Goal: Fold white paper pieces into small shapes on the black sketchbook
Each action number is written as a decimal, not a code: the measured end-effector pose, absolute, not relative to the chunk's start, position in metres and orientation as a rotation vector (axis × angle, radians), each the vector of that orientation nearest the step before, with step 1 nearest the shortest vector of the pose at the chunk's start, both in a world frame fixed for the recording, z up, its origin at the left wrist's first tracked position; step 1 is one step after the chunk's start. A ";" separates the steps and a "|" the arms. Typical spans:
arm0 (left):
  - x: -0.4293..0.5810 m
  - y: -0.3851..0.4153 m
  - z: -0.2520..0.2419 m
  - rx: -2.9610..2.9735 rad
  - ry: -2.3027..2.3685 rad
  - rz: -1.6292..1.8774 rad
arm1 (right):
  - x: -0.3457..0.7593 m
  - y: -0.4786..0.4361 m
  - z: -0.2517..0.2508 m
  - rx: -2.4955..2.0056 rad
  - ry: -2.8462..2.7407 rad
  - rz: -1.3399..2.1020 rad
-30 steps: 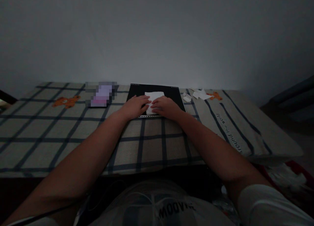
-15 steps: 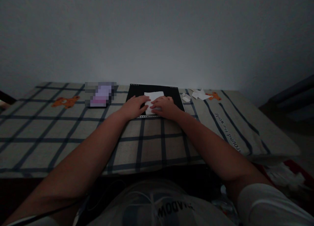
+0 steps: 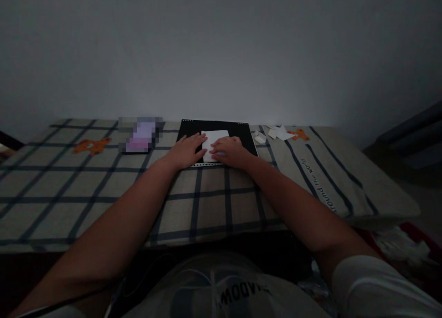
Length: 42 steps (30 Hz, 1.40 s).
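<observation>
A folded sheet of white paper (image 3: 214, 135) lies on a black sheet or pad with small holes along its edges (image 3: 240, 131). My left hand (image 3: 187, 151) rests flat at the left side of the paper, fingers spread, their tips touching its edge. From the right, my right hand (image 3: 230, 152) lies over the paper's near right part with fingers stretched out and slightly bent. Part of the paper and the pad's near right corner are hidden beneath the hands.
Left of the pad lies a phone (image 3: 141, 136), blurred out in part. On the right are a small folded paper piece (image 3: 259, 137) and several white paper scraps (image 3: 281, 133). A checked cloth (image 3: 210, 203) covers the table, which meets a plain wall (image 3: 221, 55).
The view has shifted slightly. Both hands stay on the paper in almost the same pose.
</observation>
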State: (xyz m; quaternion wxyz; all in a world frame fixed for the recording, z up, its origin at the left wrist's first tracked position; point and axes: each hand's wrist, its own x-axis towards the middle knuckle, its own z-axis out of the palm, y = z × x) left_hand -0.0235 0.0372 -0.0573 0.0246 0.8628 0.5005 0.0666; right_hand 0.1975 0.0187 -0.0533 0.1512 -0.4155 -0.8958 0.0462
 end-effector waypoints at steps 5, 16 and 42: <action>-0.029 0.050 -0.056 2.669 1.464 0.298 | 0.197 0.020 -0.056 -1.191 -2.556 0.144; -0.032 0.082 -0.053 2.646 1.599 0.435 | 0.199 0.025 -0.060 -1.152 -2.532 0.200; -0.048 0.069 -0.047 2.720 1.293 0.027 | 0.200 0.028 -0.066 -1.130 -2.510 0.231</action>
